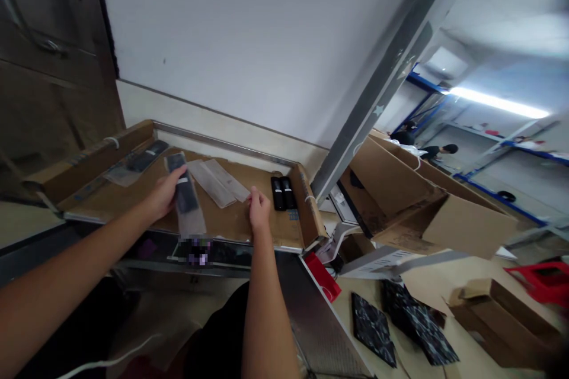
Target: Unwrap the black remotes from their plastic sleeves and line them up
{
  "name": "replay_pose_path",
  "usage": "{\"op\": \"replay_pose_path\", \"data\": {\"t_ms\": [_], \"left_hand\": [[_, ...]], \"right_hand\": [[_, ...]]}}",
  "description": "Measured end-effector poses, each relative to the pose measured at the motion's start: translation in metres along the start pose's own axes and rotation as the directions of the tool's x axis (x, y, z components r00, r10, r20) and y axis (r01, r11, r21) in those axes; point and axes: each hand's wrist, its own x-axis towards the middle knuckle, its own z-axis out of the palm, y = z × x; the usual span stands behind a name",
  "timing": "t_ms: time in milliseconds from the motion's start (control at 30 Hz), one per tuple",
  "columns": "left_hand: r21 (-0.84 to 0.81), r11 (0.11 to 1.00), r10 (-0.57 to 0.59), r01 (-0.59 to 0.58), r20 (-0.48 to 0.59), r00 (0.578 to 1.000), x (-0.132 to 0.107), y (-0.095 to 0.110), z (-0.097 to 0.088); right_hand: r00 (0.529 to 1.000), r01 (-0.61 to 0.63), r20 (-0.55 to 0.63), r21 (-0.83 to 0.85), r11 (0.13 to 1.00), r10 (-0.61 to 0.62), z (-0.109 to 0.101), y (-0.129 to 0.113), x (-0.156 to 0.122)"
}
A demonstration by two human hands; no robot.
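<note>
My left hand point(163, 196) is closed on a clear plastic sleeve with a slim black item inside point(186, 196), held over a cardboard-lined tray point(155, 216). Between my hands lie flat, clear plastic sleeves point(217, 182), overlapping each other. The fingers of my right hand point(259, 210) pinch the right-hand corner of these sleeves. To its right, two slim black items point(283, 192) with small pale labels lie side by side. At the tray's left end rests another sleeved black item point(147, 156). What kind of item these are, I cannot make out.
Cardboard walls edge the tray, and a white wall point(231, 41) rises behind it. A large open cardboard box point(400, 189) stands at the right. Black patterned packages point(372, 327) and a smaller box point(502, 320) are on the floor. People point(438, 151) are in the background.
</note>
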Motion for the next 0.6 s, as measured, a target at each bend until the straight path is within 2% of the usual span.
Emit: {"op": "replay_pose_path", "data": {"t_ms": [100,167,300,400,500,600], "left_hand": [[-0.078,0.995,0.068,-0.063,0.061,0.996,0.008,-0.016,0.043],[-0.075,0.990,0.125,-0.119,0.074,0.989,0.011,-0.028,0.066],[0.141,0.965,0.184,-0.222,0.245,0.952,0.007,-0.040,0.097],[0.289,0.905,0.197,-0.311,0.364,0.910,0.001,-0.030,0.109],[0.334,0.855,0.234,-0.397,0.435,0.870,0.000,-0.008,0.115],[0.360,0.821,0.279,-0.443,0.424,0.862,0.007,0.012,0.116]], "right_hand": [[0.968,-0.177,0.205,0.153,0.972,0.144,-0.002,-0.005,-0.003],[0.950,-0.236,0.261,0.230,0.944,0.173,-0.005,-0.008,-0.005],[0.894,-0.336,0.401,0.310,0.889,0.198,-0.013,-0.013,-0.007],[0.852,-0.410,0.472,0.334,0.849,0.225,-0.017,-0.015,-0.007],[0.855,-0.400,0.473,0.341,0.851,0.212,-0.018,-0.015,-0.008],[0.870,-0.354,0.454,0.311,0.882,0.190,-0.017,-0.015,-0.008]]}}
